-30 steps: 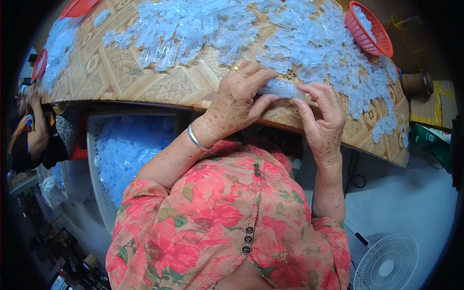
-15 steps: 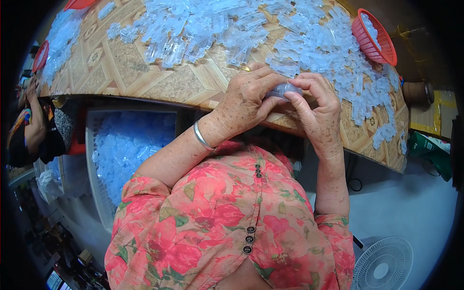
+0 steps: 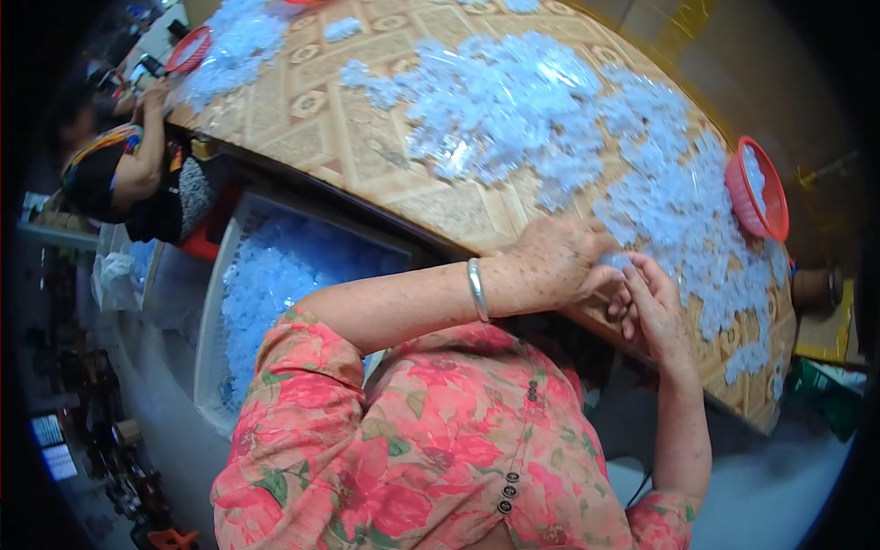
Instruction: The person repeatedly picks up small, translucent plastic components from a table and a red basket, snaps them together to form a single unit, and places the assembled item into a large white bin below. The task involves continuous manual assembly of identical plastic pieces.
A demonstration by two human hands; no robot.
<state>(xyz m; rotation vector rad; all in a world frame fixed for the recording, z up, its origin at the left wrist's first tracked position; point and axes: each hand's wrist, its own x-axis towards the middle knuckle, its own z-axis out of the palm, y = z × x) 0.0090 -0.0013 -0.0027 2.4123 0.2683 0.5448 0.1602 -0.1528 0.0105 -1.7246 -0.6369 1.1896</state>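
At the table's near edge my two hands meet around a small translucent plastic piece, mostly covered by fingers. My left hand, with a silver bangle on its wrist, is closed on the piece from the left. The thumb and fingers of my right hand pinch it from the right. Just beyond them a wide heap of loose clear plastic pieces is spread over the wood-patterned table. The held piece's exact kind cannot be made out.
A white crate full of clear pieces stands below the table at left. One red basket sits at the table's right edge, another red basket at far left. A co-worker sits at the table's left end.
The view has swung, so table, crate and baskets appear shifted right and lower. My hands still meet at the small plastic piece, with my left hand now covering more of it.
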